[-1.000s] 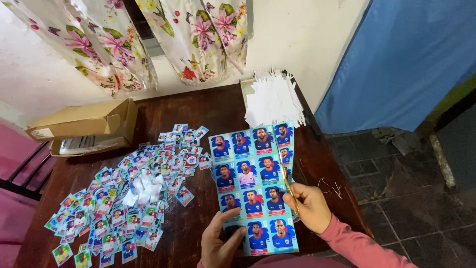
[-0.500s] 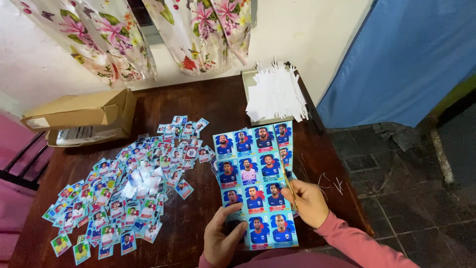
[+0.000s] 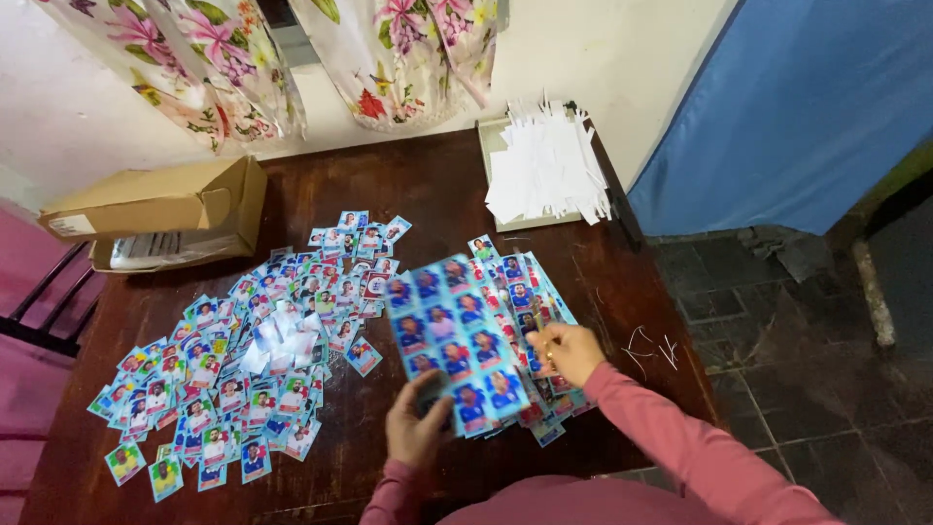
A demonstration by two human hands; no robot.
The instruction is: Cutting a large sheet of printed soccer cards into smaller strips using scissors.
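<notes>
Blue uncut sticker sheet (image 3: 455, 340) runs lengthwise away from left hand (image 3: 416, 428), grip clamped on its near edge; right hand (image 3: 566, 352) pinches beside.

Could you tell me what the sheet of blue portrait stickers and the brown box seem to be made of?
Blue sticker sheet: seemingly glossy printed paper; it bends in the left hand and right hand. Brown box: matte cardboard, with folded flaps.

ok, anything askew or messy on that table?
Mostly the cut stickers: scattered in a loose, overlapping heap on the table's left side, some at odd angles. White paper strips stick out untidily over their tray's edge. The left hand and right hand hold an uncut sticker sheet, tilted. No damage visible.
</notes>
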